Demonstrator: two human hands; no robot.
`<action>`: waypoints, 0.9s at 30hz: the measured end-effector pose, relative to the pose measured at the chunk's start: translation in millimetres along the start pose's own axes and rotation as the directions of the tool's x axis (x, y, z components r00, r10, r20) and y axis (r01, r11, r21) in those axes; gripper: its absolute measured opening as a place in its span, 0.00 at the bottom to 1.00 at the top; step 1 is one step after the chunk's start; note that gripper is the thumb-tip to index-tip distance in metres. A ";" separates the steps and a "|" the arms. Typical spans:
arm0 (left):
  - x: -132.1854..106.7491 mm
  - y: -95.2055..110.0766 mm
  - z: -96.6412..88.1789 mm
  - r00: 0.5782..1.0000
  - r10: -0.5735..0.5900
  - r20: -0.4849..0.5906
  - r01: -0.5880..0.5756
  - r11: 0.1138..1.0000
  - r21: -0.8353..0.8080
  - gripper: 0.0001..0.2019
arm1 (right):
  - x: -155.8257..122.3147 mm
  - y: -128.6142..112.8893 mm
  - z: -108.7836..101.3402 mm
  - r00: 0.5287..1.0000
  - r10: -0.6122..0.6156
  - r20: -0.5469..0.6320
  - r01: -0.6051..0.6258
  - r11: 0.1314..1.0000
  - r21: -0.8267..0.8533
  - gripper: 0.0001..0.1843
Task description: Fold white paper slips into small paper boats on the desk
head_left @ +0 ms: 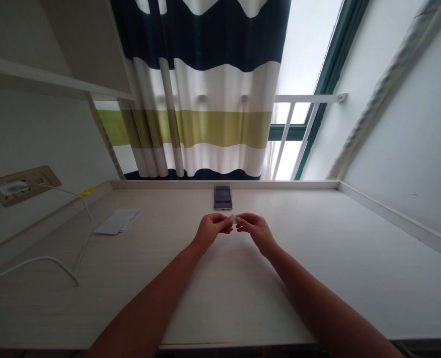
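Note:
My left hand (pixel 213 230) and my right hand (pixel 255 231) meet above the middle of a pale wood-grain desk (pixel 280 278). Between their fingertips, both hands pinch a small folded piece of white paper (pixel 232 219), mostly hidden by the fingers. Just beyond the hands, a smartphone (pixel 223 197) lies flat near the desk's back edge, not touching them. Farther left lie a few loose sheets of white paper (pixel 118 221), well away from both hands.
A white cable (pixel 80 238) runs across the desk's left side from a plug in a beige wall socket (pixel 22 185). A white shelf (pixel 37 74) juts out at upper left. Behind the desk hang a striped curtain (pixel 201 114) and a window with a white railing (pixel 306 99).

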State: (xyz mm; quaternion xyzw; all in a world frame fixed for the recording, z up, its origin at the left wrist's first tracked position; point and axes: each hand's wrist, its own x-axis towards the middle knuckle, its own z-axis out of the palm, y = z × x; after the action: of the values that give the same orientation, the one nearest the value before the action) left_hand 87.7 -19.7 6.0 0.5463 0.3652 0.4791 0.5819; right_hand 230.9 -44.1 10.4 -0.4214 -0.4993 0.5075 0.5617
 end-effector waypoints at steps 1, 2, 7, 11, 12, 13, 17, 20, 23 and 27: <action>-0.3 0.8 0.1 1.000 -0.007 0.002 0.007 1.000 -0.012 0.13 | 0.7 0.6 -0.4 1.000 -0.005 -0.008 0.005 1.000 -0.008 0.12; -0.5 1.4 0.1 1.000 -0.014 0.005 0.014 1.000 -0.021 0.12 | 1.5 1.4 -0.8 1.000 -0.012 -0.014 0.012 1.000 -0.019 0.12; -0.9 1.2 -0.2 1.000 -0.021 0.019 0.022 0.999 -0.041 0.12 | 5.0 5.4 -1.4 0.997 -0.072 -0.024 0.070 0.996 -0.063 0.11; -1.4 -0.6 -0.5 1.000 -0.008 0.027 0.010 0.998 -0.056 0.13 | 5.9 5.6 -1.5 0.995 -0.094 -0.036 0.090 0.992 -0.085 0.10; -1.6 -0.7 -0.5 0.999 -0.007 0.031 0.009 0.998 -0.061 0.13 | 5.8 5.3 -1.6 0.995 -0.094 -0.044 0.090 0.992 -0.086 0.10; -1.8 -0.7 -0.4 0.999 -0.006 0.036 0.008 0.998 -0.065 0.13 | 5.6 5.0 -1.9 0.994 -0.093 -0.052 0.089 0.992 -0.087 0.10; -1.4 0.6 0.1 0.999 -0.020 0.030 0.022 0.997 -0.069 0.15 | 4.8 4.9 -3.0 0.994 -0.087 -0.066 0.080 0.992 -0.094 0.11; -0.3 2.0 0.2 0.999 -0.034 0.009 0.035 0.997 -0.074 0.16 | 4.5 6.1 -3.5 0.995 -0.086 -0.050 0.082 0.994 -0.071 0.13; 0.2 3.0 0.3 0.999 -0.030 -0.013 0.029 0.997 -0.076 0.17 | 3.8 6.2 -3.8 0.996 -0.080 -0.027 0.080 0.997 -0.023 0.14; -0.2 3.1 0.3 0.999 -0.029 -0.028 0.027 0.997 -0.079 0.15 | 2.3 3.9 -3.6 0.997 -0.075 -0.002 0.075 0.997 -0.001 0.13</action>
State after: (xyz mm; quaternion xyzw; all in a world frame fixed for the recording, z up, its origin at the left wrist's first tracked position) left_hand 87.5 -20.1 9.1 0.5107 0.3622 0.4929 0.6041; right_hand 233.8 -41.2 6.4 -0.4032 -0.5145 0.4854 0.5806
